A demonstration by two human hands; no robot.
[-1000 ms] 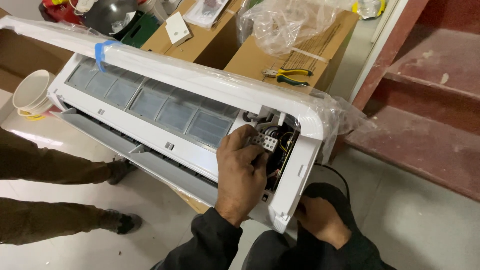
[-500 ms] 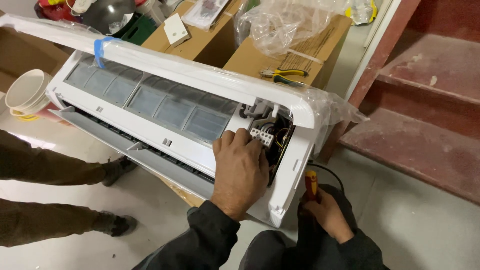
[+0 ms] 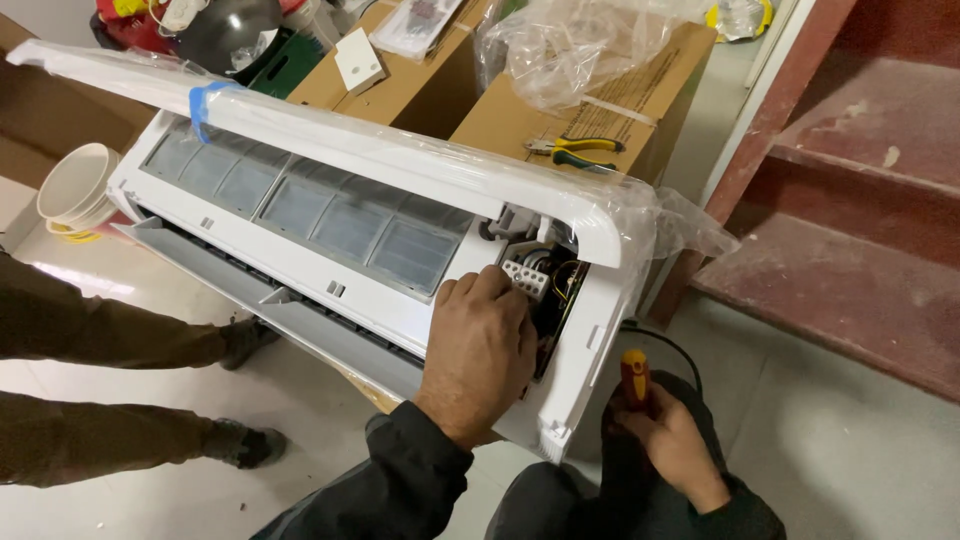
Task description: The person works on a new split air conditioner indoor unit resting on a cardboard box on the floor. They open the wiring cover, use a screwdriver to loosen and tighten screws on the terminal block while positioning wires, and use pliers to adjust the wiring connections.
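While the left hand [image 3: 478, 352] is pressing open-fingered on the white plastic air-conditioner unit [image 3: 330, 215], steadying its exposed terminal block [image 3: 524, 277], the right hand [image 3: 668, 440] is clenching an orange-handled screwdriver [image 3: 636, 378] ready.

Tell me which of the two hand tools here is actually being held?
The screwdriver with the red and yellow handle, gripped in the right hand. The yellow-handled pliers lie untouched on the cardboard box behind.
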